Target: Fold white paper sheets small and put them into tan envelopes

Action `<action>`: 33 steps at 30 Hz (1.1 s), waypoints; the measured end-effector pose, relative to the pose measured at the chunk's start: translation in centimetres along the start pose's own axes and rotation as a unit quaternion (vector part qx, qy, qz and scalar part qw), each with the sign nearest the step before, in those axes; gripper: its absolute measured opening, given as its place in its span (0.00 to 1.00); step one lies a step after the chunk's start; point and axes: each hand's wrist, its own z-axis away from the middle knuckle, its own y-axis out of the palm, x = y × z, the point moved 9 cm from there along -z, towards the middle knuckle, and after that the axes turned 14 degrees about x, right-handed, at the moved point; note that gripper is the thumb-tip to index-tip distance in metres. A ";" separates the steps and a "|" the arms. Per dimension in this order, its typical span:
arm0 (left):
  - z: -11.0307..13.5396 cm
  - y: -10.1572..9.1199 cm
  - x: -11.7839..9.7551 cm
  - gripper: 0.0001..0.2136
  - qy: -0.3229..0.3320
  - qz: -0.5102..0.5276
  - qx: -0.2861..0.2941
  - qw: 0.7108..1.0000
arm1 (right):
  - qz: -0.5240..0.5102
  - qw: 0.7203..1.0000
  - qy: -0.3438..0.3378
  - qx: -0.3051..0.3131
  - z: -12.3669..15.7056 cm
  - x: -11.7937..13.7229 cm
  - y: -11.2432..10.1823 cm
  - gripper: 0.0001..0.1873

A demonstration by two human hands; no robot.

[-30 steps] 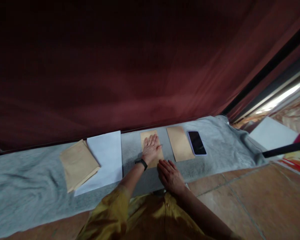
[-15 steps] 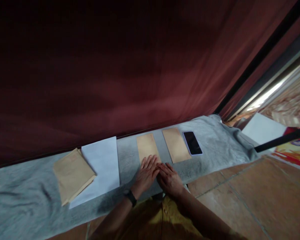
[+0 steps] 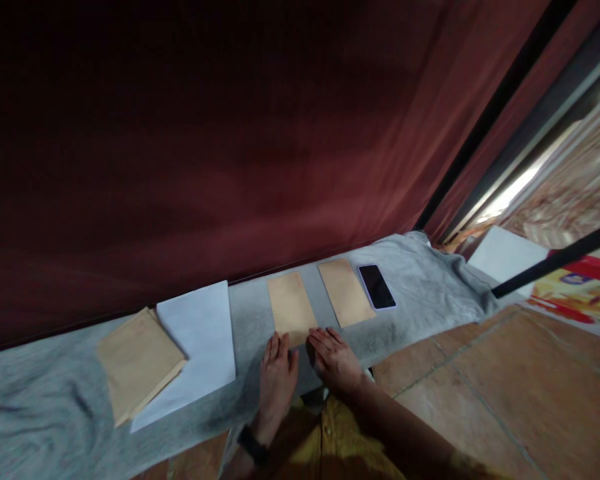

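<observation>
My left hand (image 3: 276,378) lies flat on the grey cloth (image 3: 45,393), fingers stretched out, just below a tan envelope (image 3: 291,309). A black band is on that wrist. My right hand (image 3: 334,358) rests flat beside it, fingertips at the envelope's lower right corner. Neither hand holds anything. A second tan envelope (image 3: 345,301) lies to the right, with a dark phone (image 3: 377,287) next to it.
A white sheet (image 3: 196,333) and a stack of tan envelopes (image 3: 136,361) lie on the cloth at the left. A dark red curtain (image 3: 205,147) hangs behind. Tiled floor (image 3: 505,393) spreads to the right, crossed by a black rod (image 3: 555,259), with a white sheet (image 3: 505,257) and a colourful box (image 3: 577,293) beyond.
My left hand slid off the tan envelope toward me and now rests on the cloth below it. The right hand stayed nearly where it was. The view shifted slightly left.
</observation>
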 end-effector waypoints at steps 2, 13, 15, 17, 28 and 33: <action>-1.0 -0.7 0.2 0.20 -0.015 0.050 0.014 0.999 | 0.005 1.000 -0.005 -0.012 0.0 -0.2 0.2 0.26; -1.9 -3.0 0.0 0.24 -0.118 -0.067 0.027 0.990 | 0.006 0.982 0.136 -0.132 1.8 -7.6 -3.9 0.29; -1.9 -3.0 -0.4 0.24 -0.116 -0.085 0.031 0.989 | 0.038 0.954 0.249 -0.164 3.3 -11.5 -6.3 0.32; -2.0 -2.9 -0.4 0.25 -0.120 -0.079 0.044 0.989 | 0.070 0.914 0.358 -0.176 5.0 -15.0 -8.0 0.35; -2.7 -3.3 0.6 0.23 -0.166 -0.015 0.106 0.980 | 0.106 0.884 0.451 -0.061 6.0 -20.1 -7.9 0.41; -3.0 -3.1 1.0 0.21 -0.173 0.015 0.132 0.976 | 0.101 0.889 0.444 -0.042 6.3 -21.7 -8.9 0.44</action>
